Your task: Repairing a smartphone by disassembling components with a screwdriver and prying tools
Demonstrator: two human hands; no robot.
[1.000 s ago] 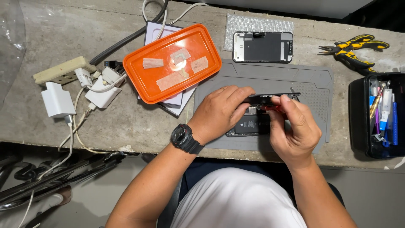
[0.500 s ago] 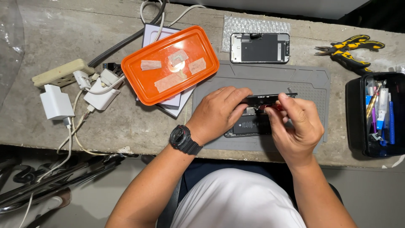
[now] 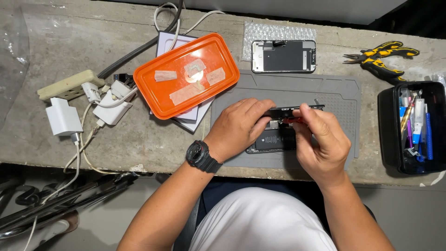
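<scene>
from your head view, a rough grey concrete worktop (image 3: 139, 139) runs across in front of you, with a grey repair mat (image 3: 334, 90) laid on its right half. your left hand (image 3: 239, 128) rests on the mat, its fingers (image 3: 260, 108) curled and pressed onto the top edge of an opened dark phone (image 3: 274, 142) that lies flat on the mat just below both hands. your right hand (image 3: 323, 139) sits beside it, nearly touching, its fingers (image 3: 309, 114) pinched on a thin tool with a red grip (image 3: 291, 120) over the phone's upper end; the tip is hidden, so you cannot tell what it touches. a black watch (image 3: 200, 156) is on your left wrist. beyond the mat, a detached phone screen (image 3: 283, 56) lies on bubble wrap (image 3: 278, 32). left of the mat sits an orange tray (image 3: 153, 79) holding taped scraps, resting on a white box. farther left are white chargers (image 3: 63, 116) and a beige power strip (image 3: 65, 84). at the right edge stand yellow-handled pliers (image 3: 381, 53) and a black tool box (image 3: 388, 125) full of small tools.
</scene>
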